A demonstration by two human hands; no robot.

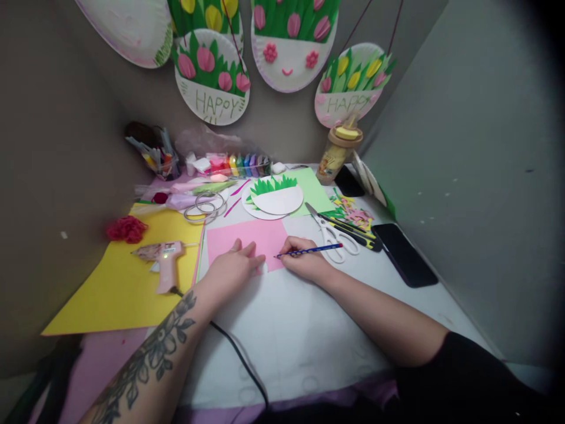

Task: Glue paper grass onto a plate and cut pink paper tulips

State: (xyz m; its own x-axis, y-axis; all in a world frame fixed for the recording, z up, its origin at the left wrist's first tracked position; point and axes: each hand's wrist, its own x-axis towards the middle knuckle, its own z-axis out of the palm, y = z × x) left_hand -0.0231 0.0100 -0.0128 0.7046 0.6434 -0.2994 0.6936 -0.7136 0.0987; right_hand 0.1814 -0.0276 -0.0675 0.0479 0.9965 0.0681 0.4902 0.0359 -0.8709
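Observation:
A sheet of pink paper (247, 235) lies flat on the white table surface. My left hand (233, 268) rests on its lower part with the fingers spread. My right hand (304, 257) grips a blue pencil (315, 249) with a red end, its tip at the paper just right of my left fingers. Beyond the pink sheet sits a paper plate craft (276, 199) with green paper grass tucked behind a white half plate. White-handled scissors (332, 232) lie to the right, close to the pencil's red end.
On the left, a pink glue gun (168, 268) and red yarn (127, 228) rest on yellow paper (101, 300); a black cord (241, 356) runs forward. Right are a phone (406, 256), paper scraps (353, 212) and a tumbler (338, 156). Decorated plates (212, 106) hang on the wall.

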